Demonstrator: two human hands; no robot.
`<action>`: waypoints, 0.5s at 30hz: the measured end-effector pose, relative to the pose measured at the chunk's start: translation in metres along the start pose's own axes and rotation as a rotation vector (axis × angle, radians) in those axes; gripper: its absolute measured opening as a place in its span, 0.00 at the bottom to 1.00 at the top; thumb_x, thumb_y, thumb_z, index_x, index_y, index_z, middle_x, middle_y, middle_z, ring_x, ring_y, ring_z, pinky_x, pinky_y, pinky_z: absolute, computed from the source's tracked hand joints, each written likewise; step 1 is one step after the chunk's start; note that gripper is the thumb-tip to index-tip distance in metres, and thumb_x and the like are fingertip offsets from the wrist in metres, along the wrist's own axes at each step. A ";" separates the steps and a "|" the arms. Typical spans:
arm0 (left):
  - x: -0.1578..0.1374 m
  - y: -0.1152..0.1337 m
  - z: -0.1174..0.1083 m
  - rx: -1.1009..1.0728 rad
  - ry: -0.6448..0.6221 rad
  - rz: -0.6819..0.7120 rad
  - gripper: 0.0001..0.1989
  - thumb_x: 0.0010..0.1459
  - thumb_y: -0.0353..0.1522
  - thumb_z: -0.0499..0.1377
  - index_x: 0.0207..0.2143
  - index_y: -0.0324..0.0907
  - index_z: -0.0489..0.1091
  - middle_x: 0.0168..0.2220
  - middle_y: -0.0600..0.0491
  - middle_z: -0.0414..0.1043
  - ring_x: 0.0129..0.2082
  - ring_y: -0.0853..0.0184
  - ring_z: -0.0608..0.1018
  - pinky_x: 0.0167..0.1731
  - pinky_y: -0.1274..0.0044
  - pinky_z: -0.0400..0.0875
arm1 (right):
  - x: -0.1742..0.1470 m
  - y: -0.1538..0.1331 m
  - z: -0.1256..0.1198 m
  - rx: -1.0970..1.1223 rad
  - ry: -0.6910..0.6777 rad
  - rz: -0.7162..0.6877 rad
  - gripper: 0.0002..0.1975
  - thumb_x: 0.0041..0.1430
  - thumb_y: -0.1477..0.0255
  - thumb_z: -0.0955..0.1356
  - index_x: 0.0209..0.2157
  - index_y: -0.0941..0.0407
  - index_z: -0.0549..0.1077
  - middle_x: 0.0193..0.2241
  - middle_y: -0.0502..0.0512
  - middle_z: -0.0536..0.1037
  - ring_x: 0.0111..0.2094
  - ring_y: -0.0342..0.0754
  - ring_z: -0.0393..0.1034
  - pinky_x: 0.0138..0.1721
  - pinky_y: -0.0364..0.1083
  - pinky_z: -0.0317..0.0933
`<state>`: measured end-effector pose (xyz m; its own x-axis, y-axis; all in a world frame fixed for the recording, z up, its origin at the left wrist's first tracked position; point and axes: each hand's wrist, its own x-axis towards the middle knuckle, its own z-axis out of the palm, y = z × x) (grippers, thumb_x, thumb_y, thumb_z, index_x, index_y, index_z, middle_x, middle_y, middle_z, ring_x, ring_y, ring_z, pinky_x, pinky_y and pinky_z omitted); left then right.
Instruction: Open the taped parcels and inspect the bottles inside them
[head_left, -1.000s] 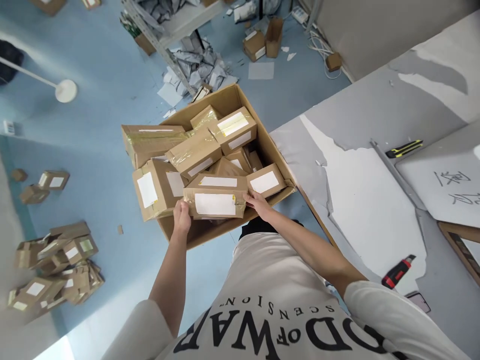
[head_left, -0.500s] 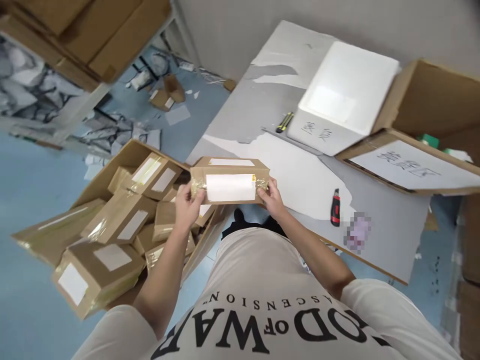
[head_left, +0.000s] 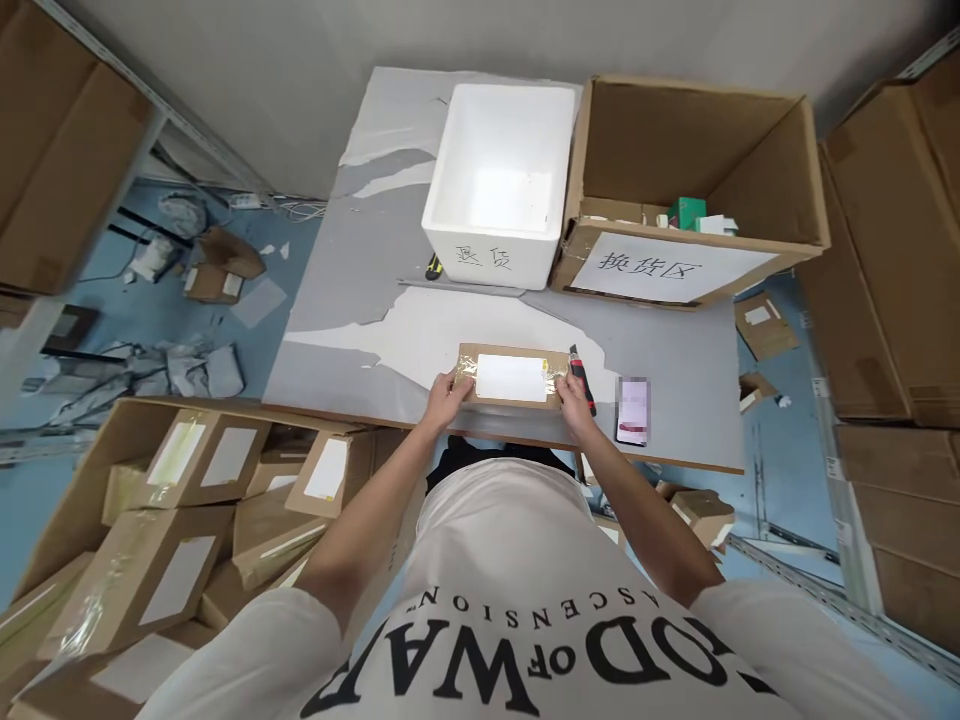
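Observation:
A small brown cardboard box [head_left: 514, 402] with a white label and clear tape at both ends is held level over the front edge of the table [head_left: 690, 400]. My left hand [head_left: 445, 400] grips its left end, thumb on the taped face. At the right end my right hand [head_left: 574, 402] holds it the same way. Just beside the right hand lies a red and black box cutter [head_left: 582, 382]. A phone [head_left: 633, 412] with a blurred screen rests farther right. Whether the box touches the tabletop I cannot tell.
At the table's back stand a white foam box [head_left: 491, 255] and an open carton [head_left: 690, 268] with a paper sign and small boxes inside. A yellow and black cutter [head_left: 434, 267] lies by the foam box. Left below, a large carton [head_left: 82, 440] holds several labelled parcels.
My view has swung right to face the table. The held box has come from beside the parcel carton to the table's front edge, still in both hands.

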<state>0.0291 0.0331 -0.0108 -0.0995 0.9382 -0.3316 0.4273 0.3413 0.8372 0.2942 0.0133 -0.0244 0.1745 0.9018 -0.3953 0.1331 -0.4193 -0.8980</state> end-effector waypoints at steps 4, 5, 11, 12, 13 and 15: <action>0.008 -0.004 0.007 0.007 -0.036 -0.057 0.20 0.55 0.47 0.56 0.40 0.42 0.75 0.36 0.51 0.66 0.39 0.63 0.71 0.44 0.72 0.65 | 0.007 0.009 -0.004 0.015 0.000 0.057 0.34 0.58 0.50 0.60 0.62 0.52 0.61 0.55 0.59 0.65 0.59 0.54 0.55 0.61 0.53 0.49; 0.010 -0.007 0.007 0.011 -0.036 -0.062 0.20 0.55 0.47 0.56 0.41 0.43 0.75 0.36 0.51 0.66 0.40 0.63 0.71 0.45 0.72 0.65 | 0.009 0.009 -0.003 0.018 -0.007 0.050 0.34 0.58 0.50 0.60 0.62 0.52 0.61 0.54 0.59 0.66 0.59 0.54 0.56 0.61 0.53 0.49; 0.020 -0.020 0.004 0.002 -0.060 -0.138 0.24 0.55 0.49 0.55 0.43 0.41 0.74 0.41 0.48 0.69 0.44 0.59 0.73 0.47 0.71 0.65 | 0.015 0.004 0.006 -0.028 0.006 0.033 0.36 0.57 0.51 0.61 0.62 0.57 0.61 0.55 0.62 0.64 0.59 0.55 0.57 0.61 0.53 0.50; 0.021 -0.021 0.004 0.000 -0.074 -0.144 0.24 0.55 0.49 0.54 0.43 0.41 0.74 0.42 0.47 0.69 0.45 0.59 0.73 0.47 0.70 0.65 | 0.015 0.004 0.006 -0.039 0.013 0.027 0.36 0.57 0.51 0.61 0.62 0.57 0.61 0.54 0.62 0.65 0.59 0.55 0.57 0.61 0.53 0.50; 0.022 -0.022 0.003 0.000 -0.085 -0.141 0.25 0.56 0.50 0.54 0.44 0.41 0.74 0.44 0.46 0.69 0.46 0.58 0.73 0.49 0.69 0.65 | 0.016 0.004 0.007 -0.050 0.017 0.020 0.36 0.57 0.50 0.60 0.62 0.57 0.61 0.54 0.62 0.65 0.58 0.55 0.58 0.61 0.53 0.50; 0.022 -0.024 0.004 -0.004 -0.094 -0.100 0.25 0.56 0.50 0.54 0.45 0.41 0.74 0.47 0.45 0.69 0.50 0.56 0.71 0.52 0.68 0.63 | 0.014 0.006 0.008 -0.078 0.031 0.008 0.36 0.58 0.50 0.60 0.61 0.56 0.62 0.54 0.61 0.65 0.59 0.55 0.58 0.62 0.54 0.49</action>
<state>0.0203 0.0456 -0.0398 -0.0566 0.8898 -0.4529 0.4157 0.4334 0.7996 0.2896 0.0247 -0.0372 0.2062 0.8951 -0.3952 0.2067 -0.4346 -0.8766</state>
